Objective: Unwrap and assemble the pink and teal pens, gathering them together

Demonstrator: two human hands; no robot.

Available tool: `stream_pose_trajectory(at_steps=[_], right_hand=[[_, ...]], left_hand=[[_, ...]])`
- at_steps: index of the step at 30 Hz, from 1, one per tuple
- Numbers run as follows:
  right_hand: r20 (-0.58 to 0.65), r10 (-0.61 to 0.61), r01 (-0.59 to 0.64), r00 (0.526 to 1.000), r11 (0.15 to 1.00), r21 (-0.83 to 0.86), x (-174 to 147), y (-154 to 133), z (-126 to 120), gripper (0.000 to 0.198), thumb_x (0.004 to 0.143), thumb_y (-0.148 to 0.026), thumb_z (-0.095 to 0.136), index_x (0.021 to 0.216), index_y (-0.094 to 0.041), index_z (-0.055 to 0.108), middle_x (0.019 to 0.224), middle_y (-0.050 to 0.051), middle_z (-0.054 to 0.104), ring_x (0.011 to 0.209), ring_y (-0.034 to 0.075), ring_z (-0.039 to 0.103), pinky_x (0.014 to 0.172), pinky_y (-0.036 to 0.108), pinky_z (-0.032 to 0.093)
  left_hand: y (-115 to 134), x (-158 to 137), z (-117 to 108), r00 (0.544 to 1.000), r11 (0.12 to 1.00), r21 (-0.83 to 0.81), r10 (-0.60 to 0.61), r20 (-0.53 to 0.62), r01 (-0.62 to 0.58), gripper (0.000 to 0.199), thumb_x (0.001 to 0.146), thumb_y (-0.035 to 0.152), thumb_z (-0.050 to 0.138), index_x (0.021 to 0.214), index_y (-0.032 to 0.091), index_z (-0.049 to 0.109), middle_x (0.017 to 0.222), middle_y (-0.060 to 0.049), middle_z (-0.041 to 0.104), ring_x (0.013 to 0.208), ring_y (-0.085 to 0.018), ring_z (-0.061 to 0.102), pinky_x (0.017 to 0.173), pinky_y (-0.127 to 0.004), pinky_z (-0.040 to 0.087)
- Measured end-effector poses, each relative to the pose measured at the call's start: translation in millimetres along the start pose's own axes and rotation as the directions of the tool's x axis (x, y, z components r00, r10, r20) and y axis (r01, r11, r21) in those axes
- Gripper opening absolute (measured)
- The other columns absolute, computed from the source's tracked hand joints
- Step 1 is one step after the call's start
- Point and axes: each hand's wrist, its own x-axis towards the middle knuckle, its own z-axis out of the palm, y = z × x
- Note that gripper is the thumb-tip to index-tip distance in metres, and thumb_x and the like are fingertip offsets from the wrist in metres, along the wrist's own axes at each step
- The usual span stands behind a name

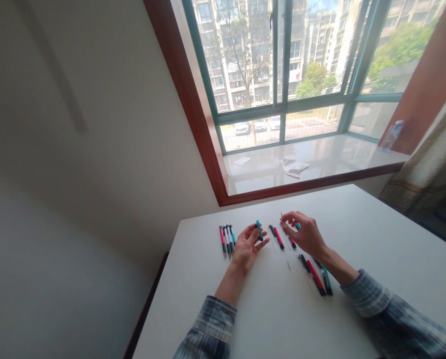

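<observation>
My left hand point(246, 245) holds a teal pen barrel point(259, 230) with a black end, upright between thumb and fingers. Over the far part of the table, my right hand point(306, 233) pinches a thin, pale stick point(282, 217), which looks like a pen refill. Below its fingers lie pen parts, among them a red and black barrel point(292, 242) and a small teal piece point(298, 226). Between my hands rests another red barrel point(279, 238) beside a black part point(272, 230). Several pens point(226, 240) stand in a row left of my left hand, partly hidden by it.
Nearer my right forearm lie more parts: a red barrel point(316, 277), a teal barrel point(326, 280) and thin clear refills. A tiny spring-like piece point(288, 266) lies on the white table point(268, 314). Beyond are the windowsill with crumpled paper point(295, 167) and a clear bottle point(392, 135).
</observation>
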Motion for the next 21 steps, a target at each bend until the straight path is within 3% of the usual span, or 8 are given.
stream_pose_trajectory(at_steps=[8,14,21], right_hand=[[-0.005,0.006,-0.006,1.000,0.998,0.059,-0.1,1.1,0.7,0.007,0.092,-0.025,0.062,0.089,-0.023,0.068,0.084,0.002,0.072,0.068,0.017,0.066,0.069,0.033,0.057],[-0.027,0.062,-0.055,0.998,0.975,0.217,-2.7,-3.1,4.5,0.012,0.093,-0.032,0.063,0.092,-0.022,0.071,0.097,0.006,0.075,0.088,0.022,0.071,0.079,0.036,0.061],[0.067,0.248,-0.249,0.966,0.841,0.480,-0.4,-3.8,4.6,0.021,0.090,-0.039,0.072,0.099,-0.021,0.068,0.090,0.007,0.076,0.088,0.024,0.075,0.083,0.038,0.062]], left_hand=[[-5.3,-1.7,10.3,0.994,0.973,0.206,0.104,0.020,-0.106,0.044,0.068,0.045,0.090,0.099,0.016,0.080,0.094,-0.010,0.077,0.091,-0.020,0.068,0.088,-0.032,0.049],[-10.4,-4.8,11.5,0.994,0.954,0.280,0.101,0.040,-0.108,0.042,0.070,0.044,0.088,0.100,0.016,0.080,0.094,-0.009,0.077,0.083,-0.017,0.066,0.082,-0.028,0.048],[-12.7,-7.9,15.0,0.993,0.923,0.378,0.035,0.114,-0.076,0.043,0.070,0.043,0.088,0.101,0.014,0.081,0.096,-0.010,0.079,0.085,-0.020,0.068,0.082,-0.030,0.049]])
